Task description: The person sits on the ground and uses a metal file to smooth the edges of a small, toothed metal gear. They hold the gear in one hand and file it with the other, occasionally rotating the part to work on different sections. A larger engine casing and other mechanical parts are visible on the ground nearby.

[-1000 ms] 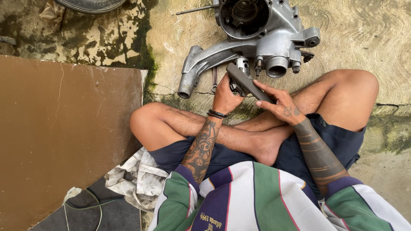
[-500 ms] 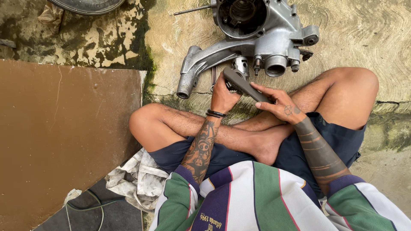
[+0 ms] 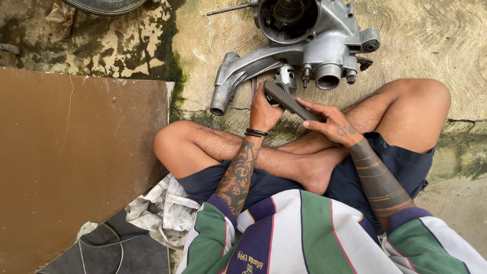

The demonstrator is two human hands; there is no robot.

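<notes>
A grey metal tool (image 3: pixel 289 100), long and flat like a wrench handle, lies slanted just above the middle of the frame, its upper end pointing up and left toward the engine casing (image 3: pixel 309 45). The left hand (image 3: pixel 264 109) grips that upper end, fingers curled shut around it, with two dark bands on the wrist below. The right hand (image 3: pixel 332 122) rests on the lower end of the tool, its fingers laid along the handle and closed loosely on it. The head of the tool sits just beside a small ribbed metal part (image 3: pixel 287 77) at the lower edge of the casing; whether they touch cannot be told.

The casing is a large silver casting at the top centre, with a round opening, a short tube facing down, and a long arm (image 3: pixel 238 76) reaching down and left. It lies on rough concrete ground (image 3: pixel 436 40).

The person sits cross-legged, bare knees spread to either side, in dark shorts and a striped shirt of green, white and purple. A brown board (image 3: pixel 71 162) fills the left of the frame. A crumpled dirty rag (image 3: pixel 160 210) lies at the lower left beside the thigh.
</notes>
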